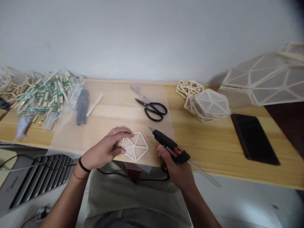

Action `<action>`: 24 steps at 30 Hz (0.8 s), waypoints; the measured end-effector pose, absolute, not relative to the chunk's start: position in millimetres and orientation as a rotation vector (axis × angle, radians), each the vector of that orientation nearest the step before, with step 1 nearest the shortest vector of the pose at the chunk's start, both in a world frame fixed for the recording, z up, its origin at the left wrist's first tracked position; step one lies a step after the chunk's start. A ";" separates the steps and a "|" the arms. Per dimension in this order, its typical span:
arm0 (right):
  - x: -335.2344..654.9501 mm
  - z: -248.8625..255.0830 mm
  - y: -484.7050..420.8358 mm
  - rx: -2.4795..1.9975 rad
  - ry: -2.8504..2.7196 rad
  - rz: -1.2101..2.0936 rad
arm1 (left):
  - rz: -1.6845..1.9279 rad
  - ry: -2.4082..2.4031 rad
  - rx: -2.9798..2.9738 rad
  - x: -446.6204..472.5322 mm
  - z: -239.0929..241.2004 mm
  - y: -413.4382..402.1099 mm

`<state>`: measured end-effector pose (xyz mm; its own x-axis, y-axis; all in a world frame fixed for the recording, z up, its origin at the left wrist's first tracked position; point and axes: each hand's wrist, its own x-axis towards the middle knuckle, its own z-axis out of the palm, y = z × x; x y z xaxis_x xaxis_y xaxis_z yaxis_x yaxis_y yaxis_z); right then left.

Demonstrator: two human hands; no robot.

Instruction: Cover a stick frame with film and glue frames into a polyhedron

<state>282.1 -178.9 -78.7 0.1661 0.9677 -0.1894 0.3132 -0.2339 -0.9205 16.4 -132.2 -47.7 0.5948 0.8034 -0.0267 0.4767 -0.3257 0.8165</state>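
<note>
My left hand [111, 144] grips the left edge of a pentagon-shaped wooden stick frame [134, 146], thumb and fingers on its rim. The frame has spokes meeting at its centre and rests near the table's front edge. In my right hand [177, 169] is a black glue gun [169, 146] with red parts, its tip pointing up and left, just right of the frame and apart from it. A clear glue stick [205, 173] juts from its back. Beyond the frame lie black-handled scissors [153, 109] beside a clear ruler [140, 92].
Wrapped chopsticks [51, 95] are heaped at the left, near a dark grey tool [82, 107] and a loose pair of chopsticks [95, 104]. On the right are bare frames [189, 87], covered panels [211, 102], a large panelled structure [266, 77] and a black phone [255, 138]. A cord [133, 177] hangs in front.
</note>
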 end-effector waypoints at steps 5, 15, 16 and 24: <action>300.0 -83.9 -171.3 -1.396 -0.864 1.388 | 0.502 1.020 1.998 13.2 -43.7 -131.9; 351.5 -64.0 -167.1 -2.049 -1.419 0.897 | 0.655 1.274 1.871 -28.6 -29.2 -179.4; 354.7 -62.5 -172.1 -2.045 -1.455 0.924 | 0.642 1.309 1.813 -37.2 -24.1 -189.3; 340.2 -86.5 -273.6 -1.839 -1.299 0.895 | 0.070 0.974 1.036 -105.0 -83.9 -294.8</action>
<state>340.2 -273.6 -86.5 0.2566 0.9565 -0.1386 0.4701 -0.2488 -0.8468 -105.0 -294.8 -83.9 0.5981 0.4740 -0.6462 0.3764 0.5457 0.7487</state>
